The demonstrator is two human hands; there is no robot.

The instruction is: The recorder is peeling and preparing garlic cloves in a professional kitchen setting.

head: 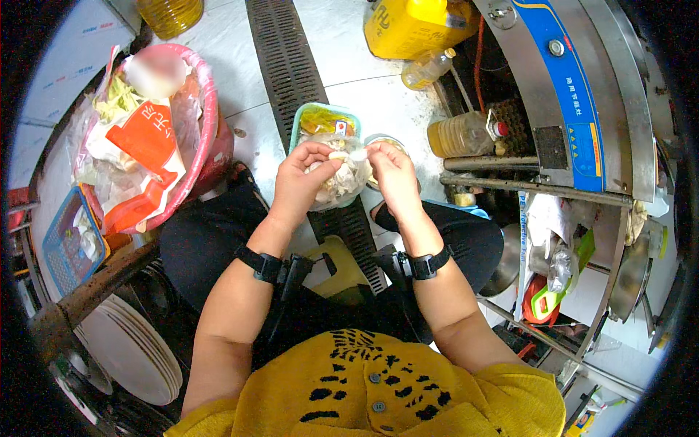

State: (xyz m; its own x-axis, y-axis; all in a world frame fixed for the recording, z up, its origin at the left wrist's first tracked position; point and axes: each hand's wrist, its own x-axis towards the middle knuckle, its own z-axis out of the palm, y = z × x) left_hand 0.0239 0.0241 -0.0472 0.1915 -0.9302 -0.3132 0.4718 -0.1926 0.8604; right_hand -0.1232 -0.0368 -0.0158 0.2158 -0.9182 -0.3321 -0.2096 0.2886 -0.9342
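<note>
My left hand (307,177) holds a pale garlic clove (338,155) between thumb and fingertips. Close on its right, my right hand (392,172) pinches a thin whitish piece (359,154), which looks like garlic skin. Both hands are above a clear plastic bag (344,188) of garlic and loose skins, which rests in a light green plastic basket (297,123). A yellow packet (322,121) lies at the basket's far end. A round metal container (385,137) stands right of the basket, partly hidden by my right hand; its contents are hard to make out.
A pink bin (207,104) full of waste stands at left, near a blue basket (57,235) and stacked plates (131,349). A floor drain grate (286,54) runs between my feet. Oil bottles (461,135) and a steel stove (524,71) are at right, with a shelf rail (546,188) below.
</note>
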